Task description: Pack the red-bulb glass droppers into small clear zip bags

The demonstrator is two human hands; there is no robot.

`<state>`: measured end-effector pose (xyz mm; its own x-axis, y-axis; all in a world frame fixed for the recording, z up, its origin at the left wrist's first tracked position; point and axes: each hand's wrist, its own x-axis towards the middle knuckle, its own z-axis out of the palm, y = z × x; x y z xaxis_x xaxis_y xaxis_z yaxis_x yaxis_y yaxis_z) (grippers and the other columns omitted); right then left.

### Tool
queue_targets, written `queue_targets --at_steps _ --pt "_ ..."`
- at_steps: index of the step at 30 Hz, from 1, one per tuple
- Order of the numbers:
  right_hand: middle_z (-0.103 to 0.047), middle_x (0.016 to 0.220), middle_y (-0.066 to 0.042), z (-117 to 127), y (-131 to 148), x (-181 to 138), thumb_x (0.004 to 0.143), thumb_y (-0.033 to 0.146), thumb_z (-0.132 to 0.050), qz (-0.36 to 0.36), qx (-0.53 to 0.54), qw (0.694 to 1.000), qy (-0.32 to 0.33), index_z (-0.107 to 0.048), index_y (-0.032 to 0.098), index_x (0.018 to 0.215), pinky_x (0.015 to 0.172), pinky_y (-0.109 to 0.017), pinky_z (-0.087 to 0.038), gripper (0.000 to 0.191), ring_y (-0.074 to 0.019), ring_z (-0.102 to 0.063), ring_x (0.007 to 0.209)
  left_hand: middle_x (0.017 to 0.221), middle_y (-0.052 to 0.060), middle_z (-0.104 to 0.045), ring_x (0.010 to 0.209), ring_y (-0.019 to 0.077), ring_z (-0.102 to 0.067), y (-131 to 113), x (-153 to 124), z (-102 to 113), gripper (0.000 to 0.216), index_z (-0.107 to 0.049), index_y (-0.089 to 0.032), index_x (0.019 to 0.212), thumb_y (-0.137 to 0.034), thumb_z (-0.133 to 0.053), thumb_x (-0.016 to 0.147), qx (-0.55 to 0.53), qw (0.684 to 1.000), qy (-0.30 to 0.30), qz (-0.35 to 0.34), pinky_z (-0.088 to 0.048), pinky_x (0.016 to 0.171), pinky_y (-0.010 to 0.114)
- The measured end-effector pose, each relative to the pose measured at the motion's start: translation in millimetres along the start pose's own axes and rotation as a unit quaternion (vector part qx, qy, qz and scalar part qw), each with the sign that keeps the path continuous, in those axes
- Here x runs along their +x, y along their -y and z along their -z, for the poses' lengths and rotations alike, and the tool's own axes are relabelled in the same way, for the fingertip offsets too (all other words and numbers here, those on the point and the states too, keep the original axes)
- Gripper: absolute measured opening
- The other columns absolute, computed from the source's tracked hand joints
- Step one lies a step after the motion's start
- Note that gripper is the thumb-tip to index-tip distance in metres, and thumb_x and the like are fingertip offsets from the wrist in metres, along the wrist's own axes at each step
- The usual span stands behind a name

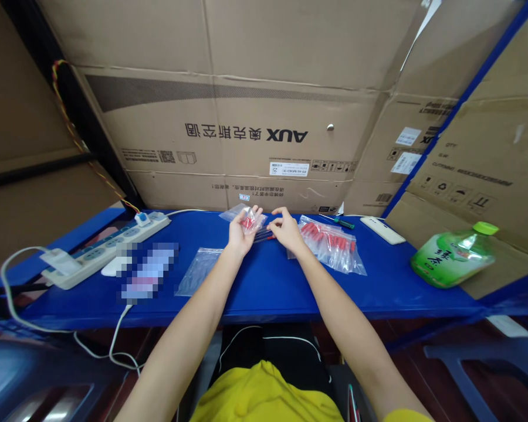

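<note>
My left hand (242, 232) is closed on a clear plastic bag (256, 218), and something red shows through the film by the fingers. Close to its right, my right hand (286, 230) has thumb and fingers drawn together in a pinch; whatever is between them is too small to make out. Under and between the hands lie a few thin dark rods (263, 235) with red ends, partly hidden. Beside my right hand is a pile of clear bags (332, 246) with red-ended pieces inside. A flat clear zip bag (198, 272) lies left of my left forearm.
Along the left of the blue table (264, 293) are a power strip (110, 249), a white charger and a blurred-out phone (149, 272) on a cable. At the back right are a green-handled screwdriver (344, 223), a white phone-like slab (382, 230) and a green bottle (451, 258). Cardboard walls enclose the back.
</note>
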<state>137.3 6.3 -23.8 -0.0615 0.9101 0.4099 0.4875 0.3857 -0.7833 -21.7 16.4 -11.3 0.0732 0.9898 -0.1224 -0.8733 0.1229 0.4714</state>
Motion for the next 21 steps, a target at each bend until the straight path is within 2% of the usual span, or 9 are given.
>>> queue_targets --at_steps 2,4,7,15,18,21 --pt "-0.075 0.086 0.002 13 -6 2 0.083 0.017 -0.061 0.038 -0.129 0.991 0.005 -0.062 0.026 0.105 0.076 -0.032 -0.051 0.023 -0.0192 -0.067 0.076 0.124 0.012 -0.075 0.123 0.0247 -0.071 -3 1 1 0.015 -0.064 -0.016 0.101 -0.015 -0.05 0.097 -0.007 1.0 -0.013 -0.008 -0.059 0.101 0.037" --pt "-0.076 0.094 -0.003 24 -13 3 0.081 0.018 -0.07 0.068 -0.228 0.97 0.055 -0.07 0.026 0.094 0.081 -0.035 -0.049 0.016 -0.0238 -0.065 0.09 0.123 0.012 -0.075 0.123 0.0252 -0.07 -6 2 2 0.015 -0.064 -0.016 0.103 -0.014 -0.051 0.095 -0.015 0.999 -0.026 -0.013 -0.059 0.101 0.038" --pt "-0.075 0.099 -0.006 28 -21 2 0.077 0.02 -0.08 0.069 -0.291 0.947 0.119 -0.075 0.027 0.092 0.085 -0.038 -0.047 0.017 -0.0285 -0.061 0.1 0.121 0.013 -0.076 0.122 0.0259 -0.071 -7 3 3 0.022 -0.065 -0.016 0.11 -0.014 -0.051 0.093 -0.026 0.999 -0.031 -0.018 -0.059 0.101 0.04" --pt "-0.071 0.091 -0.006 16 -14 -3 0.085 0.012 -0.07 0.081 -0.314 0.937 0.133 -0.071 0.023 0.09 0.089 -0.037 -0.043 0.013 -0.0259 -0.059 0.099 0.123 0.014 -0.075 0.12 0.0261 -0.071 -11 -1 1 0.03 -0.065 -0.017 0.12 -0.021 -0.05 0.095 -0.037 0.999 -0.004 -0.037 -0.061 0.096 0.038" --pt "-0.072 0.091 -0.004 23 -10 0 0.081 0.011 -0.069 0.108 -0.241 0.957 0.122 -0.072 0.022 0.092 0.088 -0.033 -0.045 0.016 -0.0219 -0.061 0.095 0.122 0.014 -0.075 0.119 0.0241 -0.072 -13 -2 0 0.033 -0.063 -0.016 0.124 -0.024 -0.048 0.096 -0.054 0.997 -0.005 -0.059 -0.06 0.096 0.034" --pt "-0.073 0.089 -0.003 32 -3 3 0.078 0.012 -0.066 0.141 -0.147 0.976 0.08 -0.074 0.021 0.091 0.083 -0.031 -0.048 0.018 -0.0189 -0.063 0.085 0.121 0.012 -0.075 0.119 0.0236 -0.072 -18 -2 0 0.028 -0.062 -0.018 0.12 -0.026 -0.047 0.097 -0.08 0.992 -0.018 -0.092 -0.059 0.097 0.034"
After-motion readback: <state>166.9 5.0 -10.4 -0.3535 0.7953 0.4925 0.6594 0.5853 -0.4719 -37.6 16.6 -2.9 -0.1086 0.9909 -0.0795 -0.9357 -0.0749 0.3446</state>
